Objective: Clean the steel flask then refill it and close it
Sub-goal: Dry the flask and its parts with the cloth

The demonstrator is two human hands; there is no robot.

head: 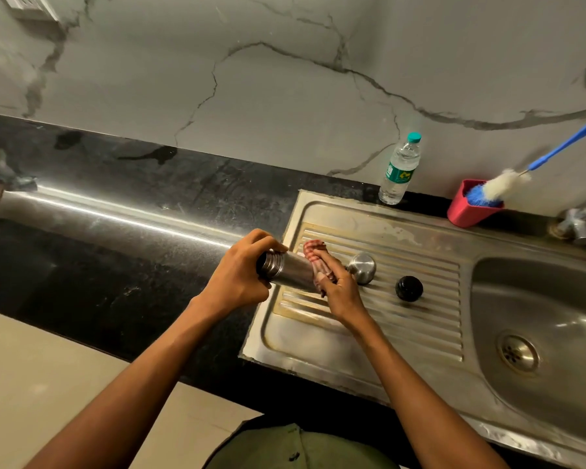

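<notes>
The steel flask (pixel 290 270) lies almost sideways in the air over the left end of the drainboard, its open threaded neck pointing left. My left hand (pixel 242 269) grips it at the neck end. My right hand (pixel 335 282) presses a red checked cloth (pixel 315 257) around the flask's lower body. Just right of my hands, a steel cap (pixel 362 267) and a black inner stopper (pixel 409 288) stand on the drainboard ribs. A clear plastic water bottle (pixel 401 169) with a teal cap stands upright at the wall behind the sink unit.
The steel sink unit's drainboard (pixel 318 340) adjoins a basin (pixel 535 319) with a drain at the right. A red cup (pixel 469 208) holds a blue-handled bottle brush (pixel 508 184) by the wall. A tap (pixel 579 225) sits at the far right. Black counter (pixel 115 214) stretches left.
</notes>
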